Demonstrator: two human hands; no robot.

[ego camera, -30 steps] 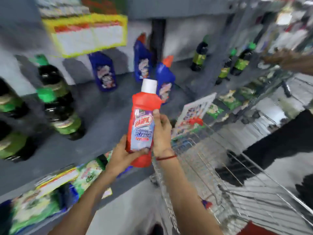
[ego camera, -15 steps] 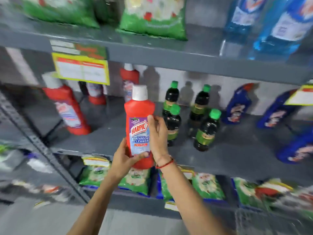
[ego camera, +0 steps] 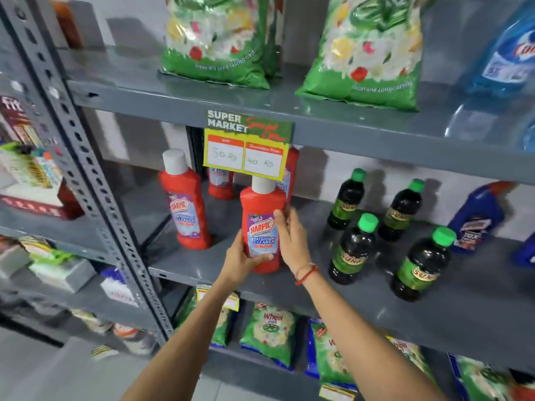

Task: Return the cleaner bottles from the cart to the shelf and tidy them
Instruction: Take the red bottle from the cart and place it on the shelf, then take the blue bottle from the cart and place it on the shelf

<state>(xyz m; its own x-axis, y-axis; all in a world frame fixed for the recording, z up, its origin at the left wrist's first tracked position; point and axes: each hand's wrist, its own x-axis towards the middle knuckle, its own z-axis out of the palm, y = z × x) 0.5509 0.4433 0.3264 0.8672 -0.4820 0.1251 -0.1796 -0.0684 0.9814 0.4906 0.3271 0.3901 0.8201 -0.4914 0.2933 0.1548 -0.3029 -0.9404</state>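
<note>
On the grey middle shelf (ego camera: 376, 311) at frame centre, the left hand (ego camera: 240, 263) and right hand (ego camera: 291, 241) clasp a red cleaner bottle (ego camera: 262, 218), apparently being set down; next it likely needs releasing, label squared beside the other red bottle (ego camera: 185, 201).

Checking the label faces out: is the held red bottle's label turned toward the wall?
No, the red bottle, held by the left hand and right hand, shows its label toward the camera.

Both hands, left hand (ego camera: 241, 260) & right hand (ego camera: 291, 240), grip upright red Harpic bottle (ego camera: 262, 224) on shelf (ego camera: 376, 287).
</note>
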